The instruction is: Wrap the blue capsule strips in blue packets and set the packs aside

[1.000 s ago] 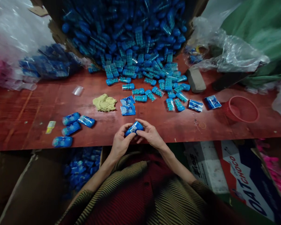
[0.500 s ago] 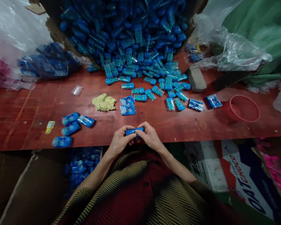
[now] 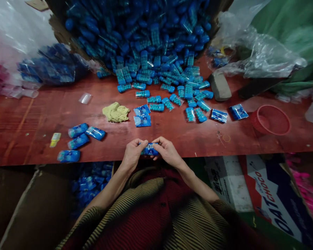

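Observation:
Near the table's front edge, my left hand [image 3: 133, 151] and my right hand [image 3: 167, 152] are both closed on a small blue printed packet [image 3: 150, 149]. The thumbs lie on its upper face, beside a pale printed patch; the fingers underneath are mostly hidden. Whether a bottle is inside the packet cannot be seen. Just beyond the hands lie two flat blue printed sleeves [image 3: 142, 121], beside a crumpled yellow cloth [image 3: 116, 112]. To the left rest several blue wrapped bottles [image 3: 78, 130].
A large heap of clear bottles with blue caps and blue beads [image 3: 146, 45] spills from a box at the back. A grey block [image 3: 220, 87], folded blue sleeves [image 3: 219, 115] and a red basket [image 3: 272, 119] stand right. A bag of blue packets [image 3: 54, 66] sits back left.
The packet has turned in my hands, so more of its printed face and a pale patch show. My left thumb has drawn back toward its left end.

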Motion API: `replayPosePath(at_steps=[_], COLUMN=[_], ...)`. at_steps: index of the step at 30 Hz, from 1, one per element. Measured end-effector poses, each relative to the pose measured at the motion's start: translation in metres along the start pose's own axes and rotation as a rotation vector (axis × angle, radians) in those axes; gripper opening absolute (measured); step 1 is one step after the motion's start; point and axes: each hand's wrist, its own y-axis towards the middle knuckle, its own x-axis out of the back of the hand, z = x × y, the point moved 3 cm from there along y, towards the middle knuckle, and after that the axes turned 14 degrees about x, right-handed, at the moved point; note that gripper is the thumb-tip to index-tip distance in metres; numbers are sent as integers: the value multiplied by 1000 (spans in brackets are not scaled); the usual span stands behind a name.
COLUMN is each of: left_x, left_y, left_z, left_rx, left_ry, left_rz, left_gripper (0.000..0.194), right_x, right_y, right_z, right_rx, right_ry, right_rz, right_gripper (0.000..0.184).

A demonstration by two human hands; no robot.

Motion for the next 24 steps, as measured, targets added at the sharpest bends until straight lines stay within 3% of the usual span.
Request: replayPosePath(at_steps=[4, 7, 10, 14, 18, 20, 23, 24], left_x=[-3, -5, 0, 16, 28, 31, 42, 46], left_y=[0, -1, 1, 10, 16, 16, 15, 16], left_z=[1, 0, 0, -1, -7, -10, -20, -25], left_rx=[22, 3, -40, -108, -319, -414, -541, -583], left_ry=[23, 41, 31, 146, 446, 570, 717, 748], left_rz=[53, 122, 92, -76, -153, -186, -372, -451], left_gripper=[33, 44, 47, 30, 14, 13, 21, 25], right_x=[-3, 0, 6, 3, -27, -50, -79, -85], right_y=[4, 10, 18, 38, 81, 108, 145, 155], right_z=[-10, -14, -5, 16, 34, 37, 30, 25], right_rx=[71, 57, 149, 332, 471, 533, 547, 551], right_ry=[-155, -219, -343, -619, -887, -1075, -1307, -1343], right_rz=[-145, -183, -104, 26, 106, 206, 347, 375], right_gripper=[27, 31, 32, 26, 18, 25, 47, 45])
